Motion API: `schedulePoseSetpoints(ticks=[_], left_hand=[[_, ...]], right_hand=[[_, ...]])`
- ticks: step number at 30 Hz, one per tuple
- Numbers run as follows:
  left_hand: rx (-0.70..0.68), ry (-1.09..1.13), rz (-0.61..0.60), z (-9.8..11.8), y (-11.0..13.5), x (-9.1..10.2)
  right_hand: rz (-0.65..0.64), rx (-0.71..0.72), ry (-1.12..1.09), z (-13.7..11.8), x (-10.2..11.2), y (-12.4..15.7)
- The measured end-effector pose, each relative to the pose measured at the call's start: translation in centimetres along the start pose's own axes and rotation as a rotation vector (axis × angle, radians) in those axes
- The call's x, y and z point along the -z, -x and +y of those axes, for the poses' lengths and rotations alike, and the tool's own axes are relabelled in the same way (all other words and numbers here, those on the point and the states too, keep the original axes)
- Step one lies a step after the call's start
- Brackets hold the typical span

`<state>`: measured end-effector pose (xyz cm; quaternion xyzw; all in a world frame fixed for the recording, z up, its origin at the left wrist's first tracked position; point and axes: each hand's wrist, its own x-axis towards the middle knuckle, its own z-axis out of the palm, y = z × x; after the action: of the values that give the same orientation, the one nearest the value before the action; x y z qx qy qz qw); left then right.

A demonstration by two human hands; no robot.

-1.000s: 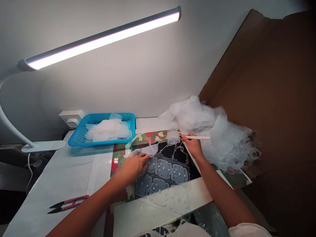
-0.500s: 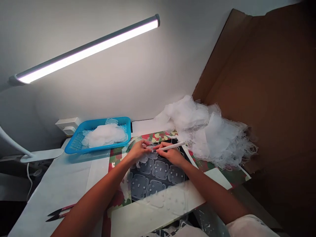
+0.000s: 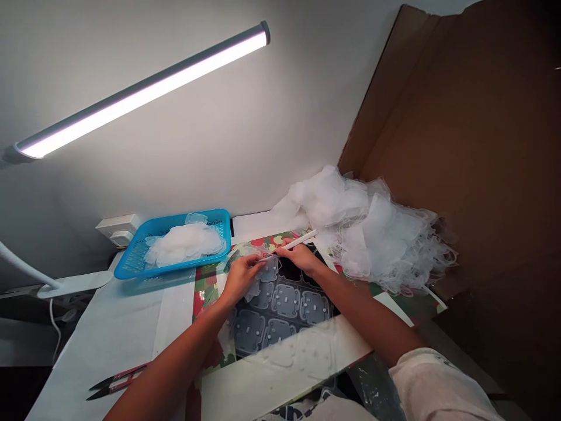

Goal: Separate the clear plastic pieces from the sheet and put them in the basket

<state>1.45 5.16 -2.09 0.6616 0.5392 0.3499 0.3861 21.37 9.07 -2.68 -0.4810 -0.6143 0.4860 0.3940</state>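
My left hand (image 3: 240,276) pinches the edge of a translucent moulded sheet (image 3: 276,304) of rounded square parts lying on a black mat. My right hand (image 3: 301,257) is closed on a thin white stick tool (image 3: 299,239), its tip pointing left at the sheet's top edge, close to my left fingertips. Both hands meet over the far end of the sheet.
A blue basket (image 3: 131,260) with several clear parts sits at the back left, next to a wall socket (image 3: 117,227). A heap of white trimmings (image 3: 372,231) lies at the right against brown cardboard (image 3: 460,146). Red-handled snips (image 3: 114,383) lie at the front left. A lamp bar (image 3: 144,90) hangs overhead.
My right hand has come left from the white heap with the stick tool, and my left hand has moved up the sheet, so both now meet at its far edge.
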Motion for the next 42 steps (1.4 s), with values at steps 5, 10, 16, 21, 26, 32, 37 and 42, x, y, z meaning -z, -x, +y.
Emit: schedulePoseSetpoints(ticks=[5, 10, 16, 21, 26, 32, 37, 42], left_hand=[[0.036, 0.077, 0.028, 0.1, 0.8, 0.3], [0.133, 0.293, 0.015, 0.4, 2.1, 1.0], [-0.019, 0.004, 0.219, 2.3, 1.1, 6.9], [-0.008, -0.662, 0.446, 3.5, -3.4, 16.3], [-0.213, -0.8, 0.469, 2.5, -2.6, 14.9], [-0.5, -0.833, 0.104, -3.5, 4.8, 3.3], [-0.4, -0.826, 0.118, -6.3, 6.9, 1.6], [-0.394, -0.803, 0.111, -5.9, 6.8, 1.9]], right_hand=[[0.152, -0.005, 0.233, 0.9, 0.8, -0.9], [0.11, -0.009, 0.227, 0.4, 1.5, -0.9], [0.189, 0.168, 0.181, -0.4, 0.2, 0.5], [0.02, 0.177, 0.189, -1.6, -1.9, 1.4], [-0.043, 0.165, 0.187, -2.2, -4.4, 0.5], [-0.142, 0.335, 0.24, -0.8, -7.0, -0.3], [-0.163, 0.489, 0.315, -0.4, -7.7, -0.2], [-0.141, 0.502, 0.363, -0.6, -8.1, -0.5]])
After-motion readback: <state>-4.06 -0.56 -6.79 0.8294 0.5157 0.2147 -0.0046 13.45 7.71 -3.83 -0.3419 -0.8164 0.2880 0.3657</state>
